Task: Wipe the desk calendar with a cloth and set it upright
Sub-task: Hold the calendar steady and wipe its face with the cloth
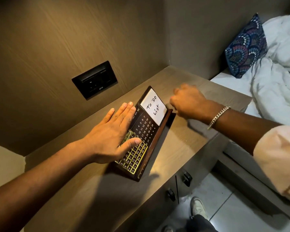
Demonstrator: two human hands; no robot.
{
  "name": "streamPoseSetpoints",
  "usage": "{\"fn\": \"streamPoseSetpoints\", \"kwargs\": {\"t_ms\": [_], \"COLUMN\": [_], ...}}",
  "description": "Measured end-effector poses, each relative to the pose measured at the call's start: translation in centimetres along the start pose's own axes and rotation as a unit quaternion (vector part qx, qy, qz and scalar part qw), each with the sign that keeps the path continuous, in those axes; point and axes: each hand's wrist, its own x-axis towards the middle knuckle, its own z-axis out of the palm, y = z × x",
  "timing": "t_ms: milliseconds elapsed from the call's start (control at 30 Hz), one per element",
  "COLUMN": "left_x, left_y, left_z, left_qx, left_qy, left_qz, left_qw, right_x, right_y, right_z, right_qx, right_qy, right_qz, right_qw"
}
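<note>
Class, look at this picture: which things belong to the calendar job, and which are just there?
Job: calendar, left hand flat on it, right hand at its far edge, desk. No cloth is visible.

Just there: socket, pillow, bedding, drawer knobs, shoe.

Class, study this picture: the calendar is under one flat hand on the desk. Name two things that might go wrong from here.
1. The calendar appears tilted, with only the flat left hand resting on it; pressure may make it slide or fall.
2. The right hand is blurred beside the "To Do List" card, and might knock it loose. No cloth is visible, so wiping may be missed.
</note>
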Motion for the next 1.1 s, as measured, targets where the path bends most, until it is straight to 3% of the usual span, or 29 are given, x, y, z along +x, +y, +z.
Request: {"fn": "streamPoseSetpoints", "kwargs": {"t_ms": [100,267,433,500,600,633,700,767,833,933,1000,1100], "left_x": [0.0,0.0,0.1,0.2,0.2,0.3,0.2,0.2,0.0,-0.1,0.1,0.3], "left_y": [0.1,-0.2,0.2,0.4,0.5,0.5,0.5,0.3,0.1,-0.2,-0.1,0.6], "left_z": [0.2,0.5,0.3,0.3,0.5,0.5,0.6,0.8,0.8,0.6,0.4,0.3], "left_qx": [-0.006,-0.020,-0.011,-0.017,-0.029,-0.032,-0.038,-0.041,-0.039,-0.032,-0.031,-0.037], "left_qy": [0.008,0.017,0.013,0.014,0.014,0.016,0.023,0.028,0.022,0.006,0.004,0.010], "left_qz": [0.004,0.016,0.013,0.013,0.017,0.020,0.025,0.027,0.022,0.011,0.008,0.014], "left_qw": [1.000,1.000,1.000,1.000,0.999,0.999,0.999,0.998,0.999,0.999,0.999,0.999], "right_x": [-0.6,-3.6,-2.0,-2.1,-3.9,-4.4,-5.3,-6.3,-7.4,-7.9,-7.3,-6.4], "right_y": [0.3,-3.9,-1.6,-2.0,-5.4,-6.7,-9.3,-11.2,-11.8,-10.3,-9.1,-9.3], "right_z": [-0.4,1.2,1.3,1.0,0.3,0.3,0.9,1.8,2.4,2.4,2.0,1.4], "right_qx": [0.072,0.174,0.141,0.239,0.437,0.475,0.499,0.495,0.486,0.421,0.380,0.424], "right_qy": [0.043,0.036,0.023,0.082,0.223,0.250,0.264,0.264,0.259,0.209,0.178,0.188], "right_qz": [0.045,-0.049,0.075,0.110,0.080,0.057,0.052,0.072,0.040,-0.025,-0.002,0.076], "right_qw": [0.995,0.983,0.987,0.961,0.868,0.842,0.824,0.825,0.834,0.882,0.908,0.883]}}
